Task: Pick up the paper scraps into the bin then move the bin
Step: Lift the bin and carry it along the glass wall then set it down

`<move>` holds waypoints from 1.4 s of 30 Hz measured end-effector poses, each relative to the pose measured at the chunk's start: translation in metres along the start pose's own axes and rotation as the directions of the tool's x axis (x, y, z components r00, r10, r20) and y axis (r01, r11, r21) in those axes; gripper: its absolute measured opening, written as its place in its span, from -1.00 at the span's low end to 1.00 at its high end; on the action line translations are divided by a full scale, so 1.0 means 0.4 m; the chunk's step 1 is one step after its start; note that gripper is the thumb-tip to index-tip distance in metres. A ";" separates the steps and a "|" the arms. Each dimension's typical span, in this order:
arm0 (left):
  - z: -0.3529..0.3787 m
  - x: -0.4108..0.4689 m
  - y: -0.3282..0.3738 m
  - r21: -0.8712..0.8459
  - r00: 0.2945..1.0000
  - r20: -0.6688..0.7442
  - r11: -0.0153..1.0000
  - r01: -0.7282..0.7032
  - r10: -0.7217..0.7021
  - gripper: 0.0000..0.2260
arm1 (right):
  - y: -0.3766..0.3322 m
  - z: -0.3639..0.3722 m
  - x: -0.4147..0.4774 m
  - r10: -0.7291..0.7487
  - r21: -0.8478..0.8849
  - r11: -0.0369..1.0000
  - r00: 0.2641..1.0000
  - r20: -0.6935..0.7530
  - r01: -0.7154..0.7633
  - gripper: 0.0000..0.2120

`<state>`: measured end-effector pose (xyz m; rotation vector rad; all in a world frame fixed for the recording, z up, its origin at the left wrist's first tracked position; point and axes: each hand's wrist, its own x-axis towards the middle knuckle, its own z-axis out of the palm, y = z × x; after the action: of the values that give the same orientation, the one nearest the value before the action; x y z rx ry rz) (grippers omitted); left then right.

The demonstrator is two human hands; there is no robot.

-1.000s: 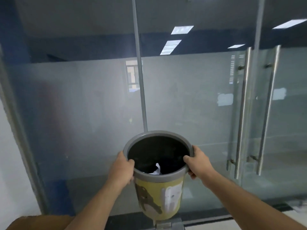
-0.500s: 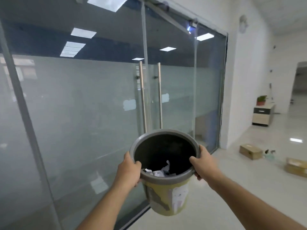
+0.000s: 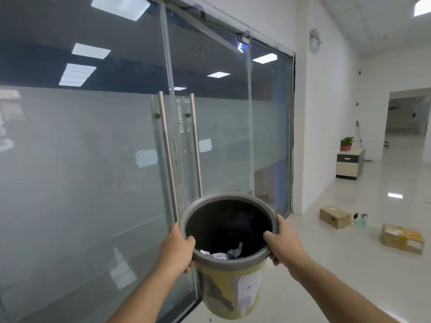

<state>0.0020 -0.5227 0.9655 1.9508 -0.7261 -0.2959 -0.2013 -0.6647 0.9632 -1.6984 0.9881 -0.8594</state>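
I hold a round bin point(image 3: 233, 290) in the air in front of me; it has a yellow printed body, a grey rim and a black inside. My left hand point(image 3: 177, 248) grips the rim on the left and my right hand point(image 3: 283, 243) grips it on the right, thumbs hooked inside. Crumpled white paper scraps point(image 3: 224, 252) lie at the bottom of the bin, partly hidden by the near rim.
A frosted glass wall with double doors and steel pull handles point(image 3: 168, 155) stands close on the left. White tiled floor stretches to the right, with two cardboard boxes point(image 3: 334, 216) point(image 3: 402, 237), a spray bottle point(image 3: 361, 220), and a small cabinet point(image 3: 349, 163) with a potted plant.
My view has swung right along the glass wall, bringing the doors, then the corridor and its boxes into sight. Both hands keep the same hold on the bin.
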 end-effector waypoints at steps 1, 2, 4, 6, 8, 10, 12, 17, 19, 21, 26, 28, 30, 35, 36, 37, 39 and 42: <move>0.015 0.014 0.008 0.013 1.000 -0.003 1.000 -0.002 0.002 -0.60 | 0.007 -0.005 0.022 0.005 0.006 1.000 1.000 0.004 -0.005 -0.65; 0.029 0.029 0.015 0.024 1.000 -0.005 1.000 -0.003 0.003 -0.61 | 0.013 -0.009 0.044 0.010 0.010 1.000 1.000 0.007 -0.010 -0.65; 0.057 0.066 0.029 0.036 1.000 -0.010 0.999 0.001 0.000 -0.62 | 0.025 -0.015 0.091 0.018 0.007 1.000 1.000 0.008 -0.018 -0.64; 0.086 0.108 0.036 0.045 1.000 -0.008 0.999 0.010 -0.009 -0.60 | 0.036 -0.017 0.144 0.022 0.005 1.000 1.000 0.008 -0.022 -0.64; 0.114 0.154 0.038 0.052 1.000 0.007 0.998 0.020 -0.020 -0.59 | 0.047 -0.011 0.200 0.029 -0.002 1.000 1.000 0.011 -0.029 -0.63; 0.138 0.205 0.036 0.057 0.999 0.015 0.998 0.034 -0.035 -0.61 | 0.055 0.003 0.258 0.045 -0.024 0.999 0.999 0.013 -0.045 -0.62; 0.156 0.264 0.030 0.060 0.999 0.011 0.997 0.040 -0.041 -0.61 | 0.060 0.025 0.316 0.054 -0.038 0.998 0.999 0.006 -0.054 -0.62; 0.194 0.432 0.027 0.072 0.998 0.046 0.997 0.031 -0.035 -0.51 | 0.062 0.076 0.457 0.081 -0.056 0.995 0.995 -0.059 -0.084 -0.60; 0.206 0.499 0.033 0.064 0.997 0.067 0.998 0.022 -0.026 -0.51 | 0.060 0.093 0.517 0.105 -0.054 0.993 0.992 -0.075 -0.109 -0.59; 0.219 0.569 0.040 0.066 0.997 0.082 0.998 0.006 -0.011 -0.53 | 0.058 0.109 0.576 0.110 -0.050 0.992 0.990 -0.088 -0.115 -0.60; 0.275 0.717 0.061 0.111 0.995 0.101 0.994 -0.001 -0.011 -0.52 | 0.071 0.135 0.708 0.099 -0.052 0.993 0.989 -0.108 -0.105 -0.61; 0.308 0.769 0.071 0.123 0.996 0.090 0.992 0.008 -0.019 -0.52 | 0.080 0.133 0.757 0.096 -0.056 0.993 0.989 -0.113 -0.103 -0.61; 0.346 0.819 0.075 0.146 0.996 0.086 0.989 0.016 -0.029 -0.53 | 0.091 0.123 0.811 0.103 -0.070 0.991 0.989 -0.105 -0.110 -0.59; 0.461 0.927 0.097 0.188 0.996 0.084 0.982 0.017 -0.034 -0.54 | 0.143 0.078 0.946 0.085 -0.113 0.989 0.988 -0.128 -0.100 -0.58; 0.486 0.944 0.106 0.190 0.995 0.088 0.982 0.021 -0.039 -0.54 | 0.155 0.065 0.974 0.081 -0.120 0.988 0.988 -0.132 -0.097 -0.58; 0.511 0.960 0.116 0.195 0.995 0.088 0.980 0.029 -0.047 -0.53 | 0.164 0.052 1.004 0.077 -0.126 0.987 0.988 -0.135 -0.095 -0.57; 0.559 0.987 0.138 0.213 0.995 0.085 0.976 0.041 -0.060 -0.52 | 0.180 0.024 1.063 0.066 -0.150 0.985 0.989 -0.134 -0.086 -0.54; 0.619 1.027 0.164 0.218 0.995 0.075 0.975 0.054 -0.072 -0.52 | 0.197 -0.012 1.142 0.064 -0.182 0.980 0.991 -0.117 -0.084 -0.51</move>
<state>0.1806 -0.9725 0.9461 2.1806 -0.7772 -0.3497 -0.0293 -1.0944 0.9367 -1.7737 1.2330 -0.8409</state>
